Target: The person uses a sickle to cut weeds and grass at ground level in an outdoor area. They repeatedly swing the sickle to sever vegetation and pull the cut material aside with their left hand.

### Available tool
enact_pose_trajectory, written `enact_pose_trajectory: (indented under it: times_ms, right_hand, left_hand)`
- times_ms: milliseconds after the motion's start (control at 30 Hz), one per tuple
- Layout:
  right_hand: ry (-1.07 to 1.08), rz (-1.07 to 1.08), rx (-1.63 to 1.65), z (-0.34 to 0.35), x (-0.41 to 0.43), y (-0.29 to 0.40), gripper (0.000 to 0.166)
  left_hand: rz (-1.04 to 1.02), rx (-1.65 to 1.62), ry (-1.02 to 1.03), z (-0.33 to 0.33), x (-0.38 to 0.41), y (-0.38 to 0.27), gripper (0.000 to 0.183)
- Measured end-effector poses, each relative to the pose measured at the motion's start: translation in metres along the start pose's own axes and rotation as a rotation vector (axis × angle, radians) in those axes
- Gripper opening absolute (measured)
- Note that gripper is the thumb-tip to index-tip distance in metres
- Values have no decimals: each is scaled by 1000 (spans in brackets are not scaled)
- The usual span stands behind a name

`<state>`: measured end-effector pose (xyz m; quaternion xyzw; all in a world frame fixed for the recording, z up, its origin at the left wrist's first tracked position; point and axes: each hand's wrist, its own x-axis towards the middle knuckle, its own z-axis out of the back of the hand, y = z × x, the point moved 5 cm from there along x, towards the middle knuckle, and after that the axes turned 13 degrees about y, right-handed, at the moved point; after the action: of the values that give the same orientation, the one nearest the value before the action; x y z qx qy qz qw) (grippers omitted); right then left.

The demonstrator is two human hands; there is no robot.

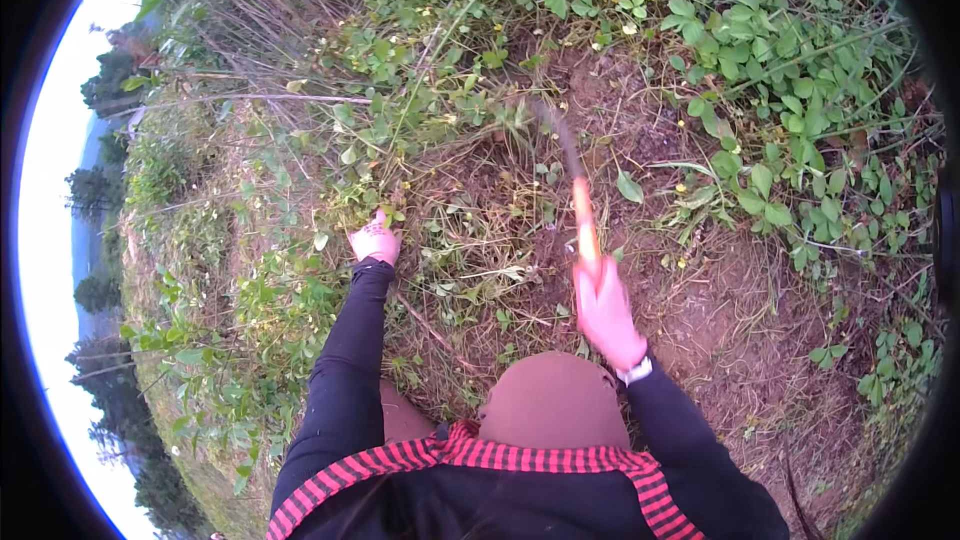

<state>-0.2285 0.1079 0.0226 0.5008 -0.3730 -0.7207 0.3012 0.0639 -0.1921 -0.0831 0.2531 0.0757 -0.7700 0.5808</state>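
My right hand (pixel 609 309) grips the orange handle of a sickle (pixel 585 217), seen right of the middle and blurred. The tool's dark, narrow blade points up and to the left over cut stems and bare soil, beside green weeds. To the left, my left hand (pixel 376 240) reaches into low leafy plants (pixel 352 202); its fingers are partly hidden by leaves, so its hold on them is unclear. Cut grass and wilted stems (pixel 480 255) lie on the ground between my hands.
Dense leafy weeds (pixel 795 90) grow at the upper right. Dry upright stalks (pixel 277 7) stand at the upper left. Reddish soil (pixel 705 315) with dry litter lies right of my right hand. My knee (pixel 555 397) is close below the hands. Trees stand far left.
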Motion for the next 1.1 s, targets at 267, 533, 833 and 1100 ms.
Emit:
enact_pose_trajectory:
  times_ms: [267,533,833,1100]
  right_hand:
    - [3,76,-31,-32,147,10,34]
    - [131,-153,91,-33,-28,-84,30]
    - [-62,41,318,22,22,12,29]
    - [-125,134,-477,-21,37,-33,25]
  left_hand:
    - [-104,-3,110,27,-18,-13,64]
    - [-1078,-104,-575,210,-106,-234,46]
    - [-435,169,64,106,46,-218,62]
    - [-630,285,84,103,36,-178,40]
